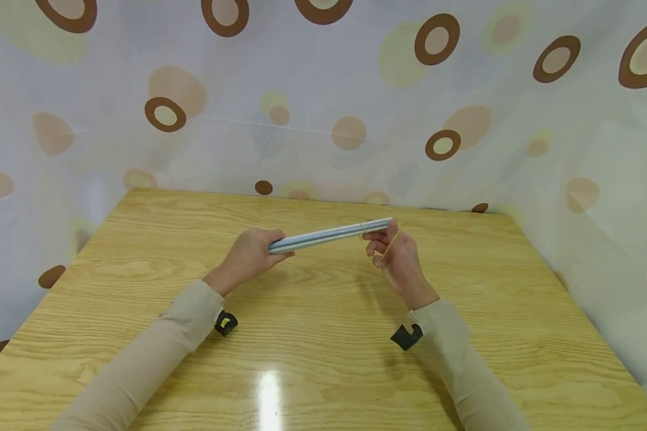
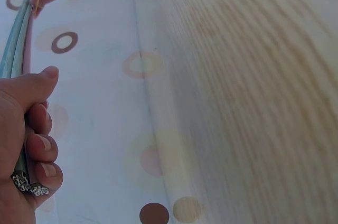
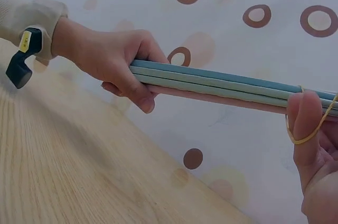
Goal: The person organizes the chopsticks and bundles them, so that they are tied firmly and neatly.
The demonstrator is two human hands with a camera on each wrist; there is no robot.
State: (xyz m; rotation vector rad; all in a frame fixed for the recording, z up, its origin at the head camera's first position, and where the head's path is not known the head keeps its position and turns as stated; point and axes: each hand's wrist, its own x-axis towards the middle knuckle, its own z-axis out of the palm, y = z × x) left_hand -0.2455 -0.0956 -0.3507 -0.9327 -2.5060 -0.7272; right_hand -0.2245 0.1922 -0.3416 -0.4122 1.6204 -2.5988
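A bundle of long, thin pastel rods [image 1: 323, 237] in blue, pale green and pink is held in the air above the table, its right end slightly higher. My left hand [image 1: 250, 254] grips the left end, thumb and fingers curled round it; the rod ends [image 2: 29, 183] poke out below that fist in the left wrist view. At the other end, my right hand [image 1: 399, 257] has a yellow rubber band [image 3: 307, 138] hooked over its bent fingers and stretched. Part of the band crosses the rods near their right end. Some right fingers are hidden behind the bundle.
Beneath both hands lies a wood-grain table [image 1: 302, 335], with a bright light reflection near its front. A pale curtain [image 1: 323, 90] with brown and peach circles hangs behind it and at the sides. Black wrist mounts [image 1: 407, 337] sit at the sleeves.
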